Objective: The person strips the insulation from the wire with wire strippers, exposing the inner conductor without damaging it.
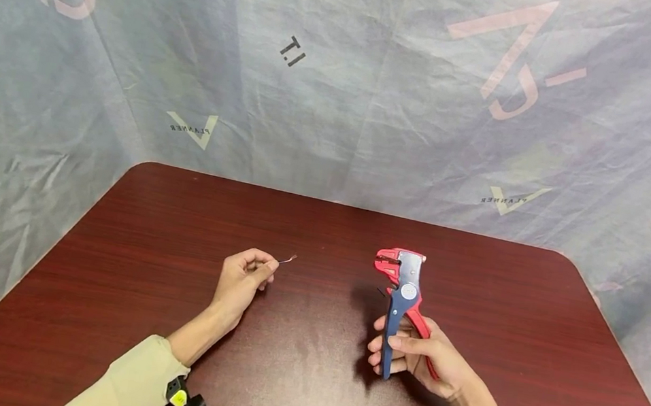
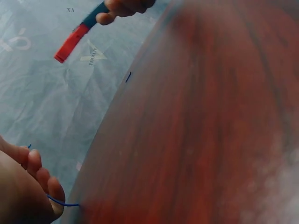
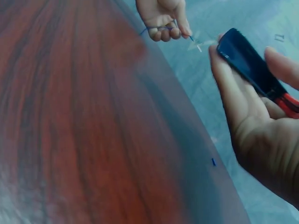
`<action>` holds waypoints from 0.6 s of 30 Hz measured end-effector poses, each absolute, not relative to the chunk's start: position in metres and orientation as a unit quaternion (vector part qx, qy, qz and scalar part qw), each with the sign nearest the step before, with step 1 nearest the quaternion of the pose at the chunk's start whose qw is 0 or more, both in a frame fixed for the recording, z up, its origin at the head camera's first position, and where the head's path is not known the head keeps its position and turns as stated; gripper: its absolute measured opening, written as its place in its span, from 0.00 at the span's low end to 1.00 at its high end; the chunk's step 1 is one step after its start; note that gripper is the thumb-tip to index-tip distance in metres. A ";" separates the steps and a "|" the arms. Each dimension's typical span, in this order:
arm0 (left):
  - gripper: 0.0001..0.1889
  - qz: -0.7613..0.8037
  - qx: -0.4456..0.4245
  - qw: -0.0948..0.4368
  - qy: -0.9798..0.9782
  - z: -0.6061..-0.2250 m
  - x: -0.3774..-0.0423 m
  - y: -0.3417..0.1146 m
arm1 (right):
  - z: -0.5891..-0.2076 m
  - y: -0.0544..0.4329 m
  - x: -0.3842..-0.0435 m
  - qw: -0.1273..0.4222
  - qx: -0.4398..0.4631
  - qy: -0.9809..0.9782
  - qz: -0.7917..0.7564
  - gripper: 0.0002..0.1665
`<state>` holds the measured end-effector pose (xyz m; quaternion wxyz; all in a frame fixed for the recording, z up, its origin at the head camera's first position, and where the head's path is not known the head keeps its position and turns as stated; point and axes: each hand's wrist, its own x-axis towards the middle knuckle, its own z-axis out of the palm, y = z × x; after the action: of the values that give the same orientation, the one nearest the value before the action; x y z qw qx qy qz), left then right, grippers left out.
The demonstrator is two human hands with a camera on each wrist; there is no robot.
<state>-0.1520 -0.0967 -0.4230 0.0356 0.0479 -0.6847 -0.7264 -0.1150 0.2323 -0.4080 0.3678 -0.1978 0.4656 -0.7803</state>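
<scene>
My left hand (image 1: 241,281) pinches a thin blue wire (image 1: 287,261) between thumb and forefinger, and the wire's end looks bare and copper-coloured. The wire's tail (image 2: 63,203) comes out below the curled fingers in the left wrist view. On the right, my right hand (image 1: 437,358) holds a wire stripper (image 1: 406,292) with a red head, one blue handle and one red handle. Its thumb lies on the blue handle, and the head points away, above the table. A short blue scrap (image 3: 214,162) lies on the table near the stripper. Wire and stripper are well apart.
Both hands are over a dark red wood-grain table (image 1: 302,378) with rounded far corners. A grey printed sheet (image 1: 326,107) hangs behind it and along its sides. A small black device (image 1: 188,404) is strapped at the left wrist.
</scene>
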 end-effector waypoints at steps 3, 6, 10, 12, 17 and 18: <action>0.04 -0.714 0.058 0.033 -0.697 -0.425 -0.154 -0.099 | -0.410 0.230 -0.115 0.365 -0.179 0.499 -0.766 0.19; 0.04 -0.695 0.064 0.039 -0.715 -0.427 -0.156 -0.101 | -0.413 0.226 -0.114 0.366 -0.173 0.523 -0.750 0.16; 0.05 -0.650 0.068 0.069 -0.754 -0.430 -0.159 -0.103 | -0.418 0.220 -0.113 0.368 -0.155 0.555 -0.730 0.10; 0.04 -0.619 0.072 0.086 -0.778 -0.431 -0.160 -0.104 | -0.420 0.218 -0.112 0.365 -0.139 0.576 -0.718 0.07; 0.04 -0.557 0.070 0.108 -0.820 -0.433 -0.161 -0.105 | -0.423 0.213 -0.112 0.358 -0.097 0.623 -0.689 0.11; 0.04 -0.548 0.066 0.112 -0.826 -0.434 -0.161 -0.105 | -0.423 0.212 -0.112 0.357 -0.093 0.629 -0.684 0.12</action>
<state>-0.1615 -0.1054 -0.4337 0.1124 0.0663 -0.8261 -0.5483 -0.1121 0.2122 -0.4227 0.3573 -0.0928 0.6287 -0.6845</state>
